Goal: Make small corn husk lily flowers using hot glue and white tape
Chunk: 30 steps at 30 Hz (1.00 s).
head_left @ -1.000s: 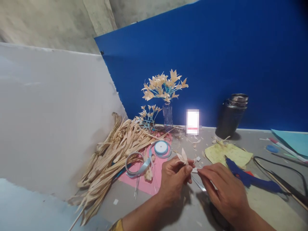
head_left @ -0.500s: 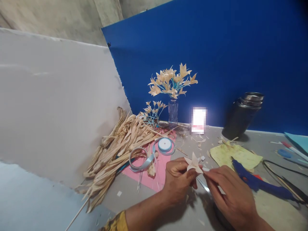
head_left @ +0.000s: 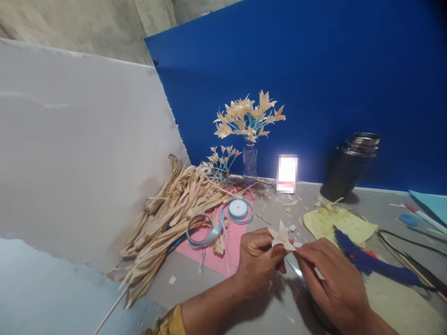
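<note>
My left hand pinches a small cream husk flower by its base, petals spread upward. My right hand meets it from the right, its fingertips pressed to the flower's base, with a thin pale strip running down under the fingers. Both hands hover low over the grey table. A blue glue gun lies just right of my right hand.
A pile of dried husks lies at left beside a pink sheet with a blue ribbon spool. A glass vase of husk flowers, a metal flask, yellow paper and a black cable stand by the blue board.
The flower has turned in my left hand so its petals face up and spread. The view has shifted slightly; both hands stay together at the flower.
</note>
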Each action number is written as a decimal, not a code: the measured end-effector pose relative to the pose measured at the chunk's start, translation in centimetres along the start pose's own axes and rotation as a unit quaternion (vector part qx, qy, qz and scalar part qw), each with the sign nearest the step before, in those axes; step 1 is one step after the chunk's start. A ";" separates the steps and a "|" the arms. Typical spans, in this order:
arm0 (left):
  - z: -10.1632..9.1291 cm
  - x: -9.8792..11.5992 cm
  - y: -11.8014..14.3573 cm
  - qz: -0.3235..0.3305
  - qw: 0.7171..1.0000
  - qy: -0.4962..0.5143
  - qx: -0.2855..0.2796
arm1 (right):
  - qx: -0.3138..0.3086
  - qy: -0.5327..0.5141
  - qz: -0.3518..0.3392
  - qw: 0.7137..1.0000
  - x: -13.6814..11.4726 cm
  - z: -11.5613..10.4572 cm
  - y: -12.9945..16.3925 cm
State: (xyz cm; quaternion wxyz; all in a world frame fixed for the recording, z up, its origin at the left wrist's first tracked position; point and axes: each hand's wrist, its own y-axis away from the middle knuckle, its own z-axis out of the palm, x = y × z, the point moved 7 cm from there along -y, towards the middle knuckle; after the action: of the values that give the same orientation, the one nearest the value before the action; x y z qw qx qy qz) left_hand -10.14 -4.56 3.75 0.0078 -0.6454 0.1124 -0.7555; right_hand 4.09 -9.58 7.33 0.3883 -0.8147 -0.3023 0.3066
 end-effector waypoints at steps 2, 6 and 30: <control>0.0 0.1 0.0 0.011 1.000 0.004 -0.001 | -0.001 0.002 -0.003 1.000 0.0 0.0 0.1; 0.0 0.4 0.0 0.032 0.999 0.011 -0.002 | -0.003 0.023 -0.014 1.000 0.0 -0.1 0.1; 1.1 2.5 1.1 0.268 0.956 -0.112 -0.047 | 0.018 0.096 -0.078 0.992 -0.6 -0.5 -0.1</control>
State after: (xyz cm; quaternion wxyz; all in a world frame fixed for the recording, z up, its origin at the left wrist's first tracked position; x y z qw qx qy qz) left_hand -9.63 -6.18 6.10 0.1925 -0.6715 0.3151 -0.6424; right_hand 4.06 -10.23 7.81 0.4526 -0.8075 -0.3205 0.2011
